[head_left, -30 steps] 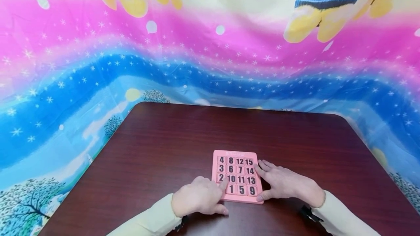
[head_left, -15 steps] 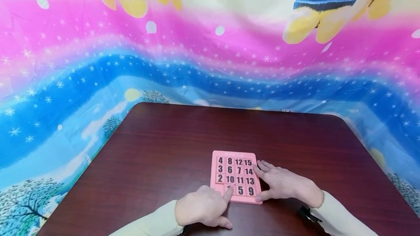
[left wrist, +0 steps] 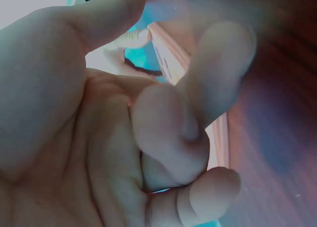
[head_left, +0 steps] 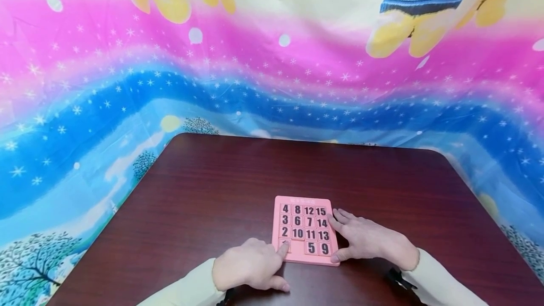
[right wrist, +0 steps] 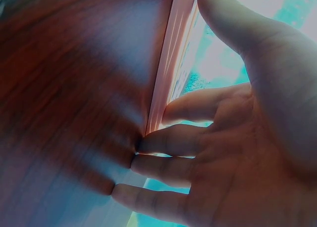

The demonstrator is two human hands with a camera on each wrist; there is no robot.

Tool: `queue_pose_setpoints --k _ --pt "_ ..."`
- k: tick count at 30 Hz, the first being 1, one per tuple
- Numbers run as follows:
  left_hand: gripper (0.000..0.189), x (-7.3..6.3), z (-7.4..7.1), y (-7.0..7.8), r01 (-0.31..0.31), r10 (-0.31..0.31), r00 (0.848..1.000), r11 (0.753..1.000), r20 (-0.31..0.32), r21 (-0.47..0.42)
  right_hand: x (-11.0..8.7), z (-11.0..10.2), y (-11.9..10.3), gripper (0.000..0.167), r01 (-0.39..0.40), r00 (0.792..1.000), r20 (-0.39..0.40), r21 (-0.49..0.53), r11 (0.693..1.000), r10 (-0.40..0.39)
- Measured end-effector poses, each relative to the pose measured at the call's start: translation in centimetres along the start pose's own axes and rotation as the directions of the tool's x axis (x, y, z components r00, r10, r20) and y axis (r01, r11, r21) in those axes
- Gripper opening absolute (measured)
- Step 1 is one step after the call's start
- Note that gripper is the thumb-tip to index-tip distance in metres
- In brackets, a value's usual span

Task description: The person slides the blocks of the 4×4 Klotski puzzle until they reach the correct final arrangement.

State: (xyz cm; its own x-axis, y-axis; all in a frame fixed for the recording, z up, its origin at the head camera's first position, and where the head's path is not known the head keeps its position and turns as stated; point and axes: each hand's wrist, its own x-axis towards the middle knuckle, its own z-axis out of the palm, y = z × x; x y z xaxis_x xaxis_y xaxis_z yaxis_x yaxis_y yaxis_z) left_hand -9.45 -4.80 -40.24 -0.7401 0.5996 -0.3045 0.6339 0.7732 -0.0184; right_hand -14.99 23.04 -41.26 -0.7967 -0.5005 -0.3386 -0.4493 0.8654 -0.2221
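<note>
A pink sliding number puzzle point(head_left: 276, 218) lies flat on the table, its tiles showing black numbers. My left hand point(head_left: 250, 264) reaches in from the lower left, its index fingertip resting on the 1 tile in the bottom-left corner and partly covering it. Just right of that tile is a vacant slot, followed by the 5 tile point(head_left: 311, 248) and the 9 tile. In the left wrist view the other fingers bend loosely toward the palm. My right hand point(head_left: 367, 238) touches the puzzle's right side with thumb and index finger; its remaining fingers extend straight onto the table point(right wrist: 74, 88).
The dark reddish-brown table point(head_left: 212, 174) has rounded far corners. Behind and beside it hangs a colourful cloth point(head_left: 272, 70) with snowflakes, trees and cartoon figures. A dark band point(head_left: 401, 278) sits at the right wrist.
The left index finger moved right onto the 1 tile, then back left with it. The 1 tile now occupies the corner and the vacant slot lies right of it. The right hand stayed put.
</note>
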Motion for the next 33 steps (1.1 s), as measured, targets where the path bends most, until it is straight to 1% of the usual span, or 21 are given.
queue_pose_setpoints --k 3,6,14,20,27,33 --pt "0.086 0.1 -0.3 0.0 -0.024 0.024 0.999 0.999 -0.032 0.021 0.0 0.0 0.0 0.103 0.003 1.0 -0.002 -0.001 1.0 -0.003" --pt "0.085 0.4 -0.5 0.4 -0.039 0.041 0.998 0.998 -0.056 0.043 -0.1 -0.1 0.0 0.103 0.002 1.0 -0.011 -0.007 1.0 -0.002" --pt "0.087 1.9 -0.5 2.5 -0.089 0.091 0.995 0.993 -0.027 0.08 -0.1 0.0 0.0 0.1 0.017 1.0 -0.021 -0.005 1.0 -0.017" --pt "0.087 2.8 -0.4 3.5 -0.09 0.091 0.996 0.993 -0.01 0.079 0.0 0.1 0.0 0.099 0.031 0.999 -0.028 -0.017 0.999 -0.031" --pt "0.089 3.0 -0.3 3.8 -0.075 0.076 0.997 0.994 0.0 0.076 0.0 0.1 0.1 0.101 0.035 0.999 -0.027 -0.013 0.999 -0.035" --pt "0.091 2.7 -0.2 3.3 -0.074 0.073 0.997 0.994 0.012 0.078 0.0 0.1 0.1 0.1 0.035 0.999 -0.031 -0.016 0.999 -0.035"
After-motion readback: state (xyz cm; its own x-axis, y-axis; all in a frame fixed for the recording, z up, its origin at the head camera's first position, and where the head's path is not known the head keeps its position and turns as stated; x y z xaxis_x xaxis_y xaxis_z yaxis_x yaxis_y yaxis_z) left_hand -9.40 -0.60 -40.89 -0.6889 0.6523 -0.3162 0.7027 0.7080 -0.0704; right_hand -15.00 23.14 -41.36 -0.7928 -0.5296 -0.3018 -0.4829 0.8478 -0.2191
